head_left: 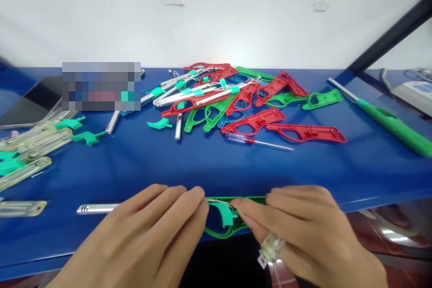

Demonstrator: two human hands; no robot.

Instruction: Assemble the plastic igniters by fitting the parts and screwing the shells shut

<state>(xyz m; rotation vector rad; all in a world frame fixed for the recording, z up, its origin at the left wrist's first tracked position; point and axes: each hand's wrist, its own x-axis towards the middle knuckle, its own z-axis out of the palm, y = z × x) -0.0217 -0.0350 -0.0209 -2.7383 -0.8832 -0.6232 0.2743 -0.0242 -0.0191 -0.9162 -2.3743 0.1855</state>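
At the table's front edge lies a green lighter handle half [218,235], open side up. My left hand [162,229] is closed over its left part, and a silver lighter tube [97,209] sticks out beyond that hand. A teal trigger [227,214] sits in the handle's loop, with a white wire above it. My right hand [313,225] has its index fingertip at the wire and trigger. Tucked under the same hand's curled fingers is a clear fuel tank [272,247] with a pale end fitting. The hands hide much of the handle.
Behind lie a screwdriver [256,141], several red handle halves [307,132] and silver tubes [189,94] with wires. Clear fuel tanks [25,168] and teal triggers [89,137] are at left. A green lighter [394,121] lies right, below a dark slanted bar [388,36].
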